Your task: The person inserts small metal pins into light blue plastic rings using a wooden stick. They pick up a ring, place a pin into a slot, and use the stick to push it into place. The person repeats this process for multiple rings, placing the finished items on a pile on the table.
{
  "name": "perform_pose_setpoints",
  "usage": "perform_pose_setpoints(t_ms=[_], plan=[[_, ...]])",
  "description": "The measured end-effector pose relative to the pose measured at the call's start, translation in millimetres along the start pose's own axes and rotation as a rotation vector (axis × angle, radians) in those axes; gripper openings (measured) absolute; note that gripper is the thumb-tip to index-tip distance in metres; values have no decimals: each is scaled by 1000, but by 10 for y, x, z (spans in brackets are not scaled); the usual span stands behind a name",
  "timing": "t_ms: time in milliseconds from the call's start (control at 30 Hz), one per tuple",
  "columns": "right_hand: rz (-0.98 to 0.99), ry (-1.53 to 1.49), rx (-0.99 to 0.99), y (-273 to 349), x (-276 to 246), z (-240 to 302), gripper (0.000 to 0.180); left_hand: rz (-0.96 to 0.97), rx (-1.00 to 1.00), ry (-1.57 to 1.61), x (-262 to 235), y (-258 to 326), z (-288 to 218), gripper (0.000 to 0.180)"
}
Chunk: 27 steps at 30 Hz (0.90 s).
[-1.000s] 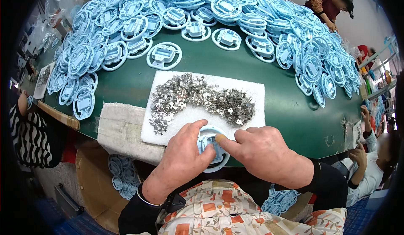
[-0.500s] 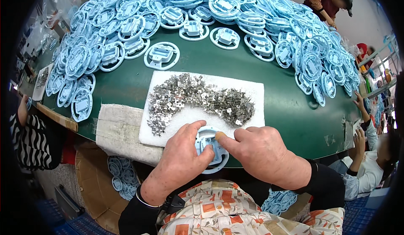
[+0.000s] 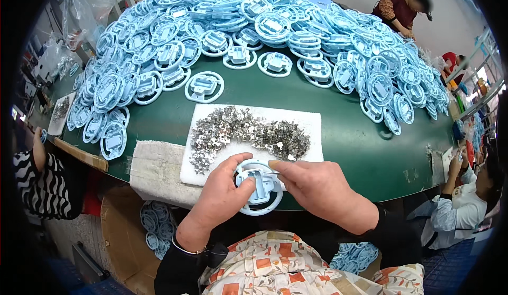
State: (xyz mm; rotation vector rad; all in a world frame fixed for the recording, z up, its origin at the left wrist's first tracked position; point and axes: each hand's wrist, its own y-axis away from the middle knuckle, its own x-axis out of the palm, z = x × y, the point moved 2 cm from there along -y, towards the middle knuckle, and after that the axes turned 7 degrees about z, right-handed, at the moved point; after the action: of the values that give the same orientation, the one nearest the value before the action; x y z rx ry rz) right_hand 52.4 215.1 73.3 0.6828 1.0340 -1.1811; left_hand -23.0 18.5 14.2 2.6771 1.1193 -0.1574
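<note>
My left hand (image 3: 219, 195) is closed round the left side of a light-blue plastic ring with a boxy compartment in its middle (image 3: 260, 189). Its thumb presses by the compartment. My right hand (image 3: 323, 192) is closed in a pinch at the ring's upper right. A thin, shiny sliver shows at its fingertips, too small to name. Just beyond both hands, a heap of small metal clips (image 3: 238, 126) lies in an arc on a white foam board (image 3: 233, 152).
A big pile of the same blue rings (image 3: 272, 25) covers the far green table (image 3: 349, 152). Left of the board lies a worn whitish block (image 3: 156, 168). A cardboard box (image 3: 124, 231) with rings stands below. Other people work left, right and beyond.
My right hand has come off the ring's middle to its upper right edge, uncovering the compartment. My left hand keeps its hold. The whole view has shifted slightly.
</note>
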Motion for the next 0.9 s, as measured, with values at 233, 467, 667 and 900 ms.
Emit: perform_pose_setpoints(t_ms=[233,467,667,900], plan=[[-13,-1365,357,179,253,-37,27,138,-1,419,248,103,-20,48],[-287,-1031,106,248,248,118,22,364,14,1053,249,211,20,52],[-247,-639,73,343,291,285,35,291,130,1113,328,187,-31,54],[-187,-446,-93,358,361,285,54,460,169,1216,358,108,142,54]])
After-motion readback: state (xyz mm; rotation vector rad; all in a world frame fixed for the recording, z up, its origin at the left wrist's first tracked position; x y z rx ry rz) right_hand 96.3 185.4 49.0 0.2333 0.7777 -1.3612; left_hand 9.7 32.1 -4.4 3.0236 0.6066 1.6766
